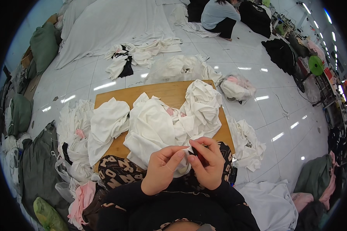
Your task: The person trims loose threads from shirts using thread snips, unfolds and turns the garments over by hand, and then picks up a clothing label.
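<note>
Both my hands meet over my lap at the near edge of a low wooden board (169, 92). My left hand (162, 167) pinches the edge of a white garment (154, 129) that is heaped on the board. My right hand (208, 161) is closed around a small dark object, pressed against the same bit of cloth; what it is I cannot tell. A second white garment (202, 102) lies bunched on the right of the board, and another (106, 125) drapes over its left edge.
White clothes (75, 138) lie piled left of the board and more white cloth (248, 142) lies on the right. Dark green sacks (38, 165) stand at the left. A person (219, 15) sits on the tiled floor far ahead. A large white sheet (112, 23) covers the far floor.
</note>
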Motion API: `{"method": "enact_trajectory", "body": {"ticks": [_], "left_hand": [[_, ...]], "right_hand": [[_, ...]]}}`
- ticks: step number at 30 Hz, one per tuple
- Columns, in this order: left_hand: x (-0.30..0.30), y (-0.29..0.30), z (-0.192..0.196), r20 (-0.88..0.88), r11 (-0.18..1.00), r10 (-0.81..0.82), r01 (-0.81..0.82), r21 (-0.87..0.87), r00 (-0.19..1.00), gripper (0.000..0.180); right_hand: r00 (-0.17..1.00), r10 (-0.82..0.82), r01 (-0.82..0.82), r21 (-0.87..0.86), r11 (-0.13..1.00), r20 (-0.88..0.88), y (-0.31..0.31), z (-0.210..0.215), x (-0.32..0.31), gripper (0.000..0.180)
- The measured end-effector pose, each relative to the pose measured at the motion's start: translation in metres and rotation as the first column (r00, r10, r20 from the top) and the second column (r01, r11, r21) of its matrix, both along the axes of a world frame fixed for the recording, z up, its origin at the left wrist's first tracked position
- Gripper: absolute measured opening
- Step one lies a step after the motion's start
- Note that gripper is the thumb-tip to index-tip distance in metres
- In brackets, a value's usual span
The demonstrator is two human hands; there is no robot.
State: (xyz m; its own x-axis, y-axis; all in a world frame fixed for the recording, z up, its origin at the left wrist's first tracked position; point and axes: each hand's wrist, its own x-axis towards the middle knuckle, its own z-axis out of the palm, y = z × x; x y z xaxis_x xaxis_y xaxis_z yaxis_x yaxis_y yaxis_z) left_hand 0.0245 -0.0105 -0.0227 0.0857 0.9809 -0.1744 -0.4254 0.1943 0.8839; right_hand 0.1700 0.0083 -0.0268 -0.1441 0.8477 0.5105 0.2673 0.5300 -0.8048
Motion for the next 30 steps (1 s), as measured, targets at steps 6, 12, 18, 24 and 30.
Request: {"method": "enact_trajectory", "body": {"ticks": [6,12,18,24,30], "left_hand": [[0.000,0.000,0.002,-0.155,0.990,0.034,-0.012,0.143,0.987,0.018],[-0.008,0.000,0.008,-0.408,0.967,-0.100,0.185,0.174,0.908,0.018],[-0.008,0.006,0.005,-0.115,0.993,-0.116,0.119,0.018,0.987,0.020],[-0.006,0.004,0.001,-0.033,0.998,-0.059,0.058,-0.037,0.998,0.021],[-0.013,0.003,0.003,-0.200,0.974,-0.220,0.227,0.012,0.955,0.020]], "right_hand": [[0.587,-0.004,-0.654,-0.477,0.587,-0.809,0.000,-0.002,0.011,0.028],[0.890,0.161,-0.306,-0.295,0.905,-0.427,0.008,0.003,0.016,0.037],[0.985,0.107,-0.141,-0.285,0.948,-0.133,0.002,0.019,0.027,0.037],[0.961,0.000,0.023,-0.083,0.996,0.275,-0.016,0.027,0.017,0.047],[0.872,0.490,-0.418,-0.534,0.735,-0.006,0.006,0.026,0.027,0.053]]}}
